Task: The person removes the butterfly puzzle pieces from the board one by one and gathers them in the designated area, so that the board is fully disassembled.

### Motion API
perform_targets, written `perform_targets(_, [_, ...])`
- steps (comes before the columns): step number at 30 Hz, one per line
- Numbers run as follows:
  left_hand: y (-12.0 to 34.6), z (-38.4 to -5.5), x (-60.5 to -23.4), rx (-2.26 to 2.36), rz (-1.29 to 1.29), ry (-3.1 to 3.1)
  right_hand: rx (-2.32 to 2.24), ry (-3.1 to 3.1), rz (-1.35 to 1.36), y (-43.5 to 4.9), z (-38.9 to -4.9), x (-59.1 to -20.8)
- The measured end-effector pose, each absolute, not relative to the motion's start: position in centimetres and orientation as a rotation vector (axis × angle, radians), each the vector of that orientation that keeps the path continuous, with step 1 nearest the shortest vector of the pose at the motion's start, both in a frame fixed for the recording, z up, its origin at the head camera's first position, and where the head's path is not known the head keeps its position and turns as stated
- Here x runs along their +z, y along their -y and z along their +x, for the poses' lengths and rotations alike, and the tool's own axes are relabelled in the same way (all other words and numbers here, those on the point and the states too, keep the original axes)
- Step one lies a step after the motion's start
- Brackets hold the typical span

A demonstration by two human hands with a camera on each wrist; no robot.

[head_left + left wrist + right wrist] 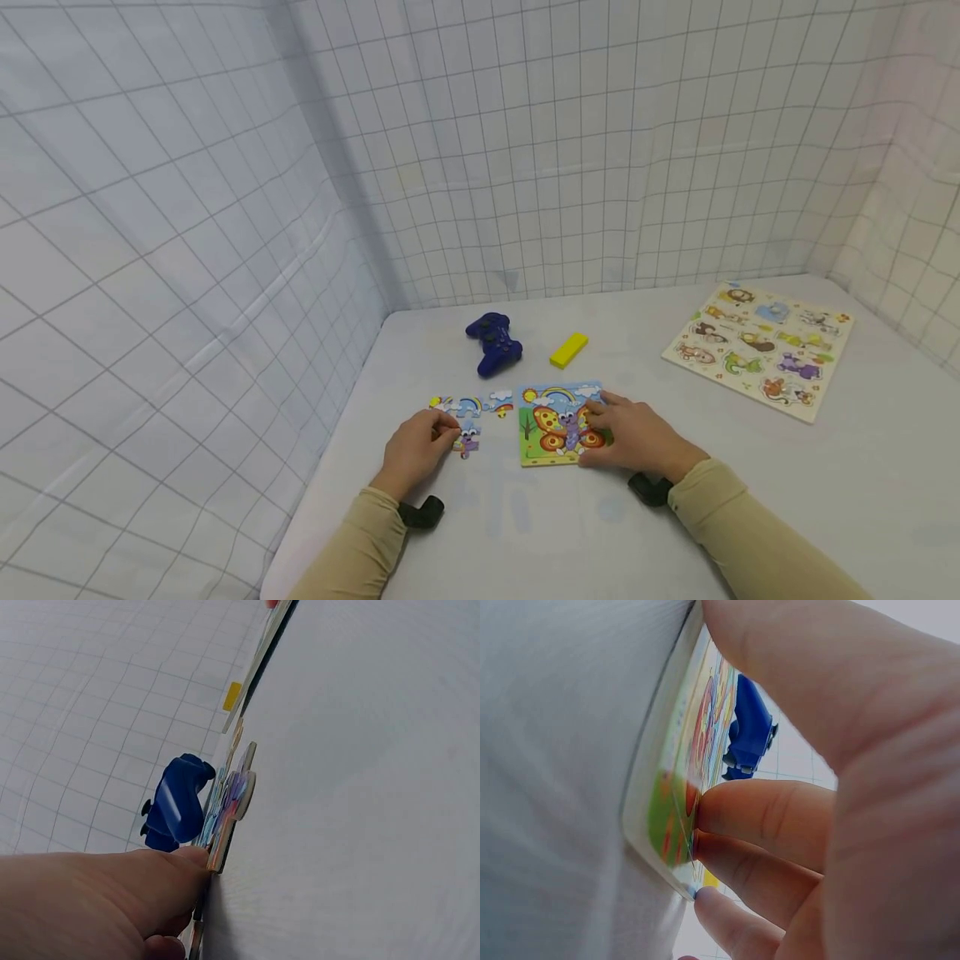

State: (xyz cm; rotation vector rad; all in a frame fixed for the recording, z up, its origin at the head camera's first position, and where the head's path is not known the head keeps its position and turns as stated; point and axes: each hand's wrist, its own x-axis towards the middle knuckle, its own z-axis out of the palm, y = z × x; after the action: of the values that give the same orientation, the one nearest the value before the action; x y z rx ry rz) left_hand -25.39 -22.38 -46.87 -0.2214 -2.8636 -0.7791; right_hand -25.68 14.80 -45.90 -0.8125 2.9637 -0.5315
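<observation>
My left hand (420, 450) is at the left side of a partly joined jigsaw, its thumb and curled fingers pinching a puzzle piece mostly hidden beneath them. Beside the fingertips lies a piece with a purple butterfly head (469, 433), joined below the sky and rainbow pieces (465, 407). In the left wrist view the thumb meets the edge of the jigsaw pieces (223, 832). My right hand (633, 433) grips the right side of a square butterfly picture board (542, 423). Its thumb is at the near edge, and several fingertips (718, 806) press on the printed face.
Beyond the jigsaw sit a dark blue game controller (495, 343) and a yellow block (569, 350). An animal peg puzzle board (757, 348) lies at the back right. Gridded white cloth walls (525, 150) rise behind and to the left of the white table (555, 542).
</observation>
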Motion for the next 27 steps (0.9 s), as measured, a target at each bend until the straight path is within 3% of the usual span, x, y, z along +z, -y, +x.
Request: perform_targets(27, [22.02, -25.14, -46.45, -0.73, -0.147, 2.879, -0.532, -2.962, -0.837, -14.96, -25.76, -46.01])
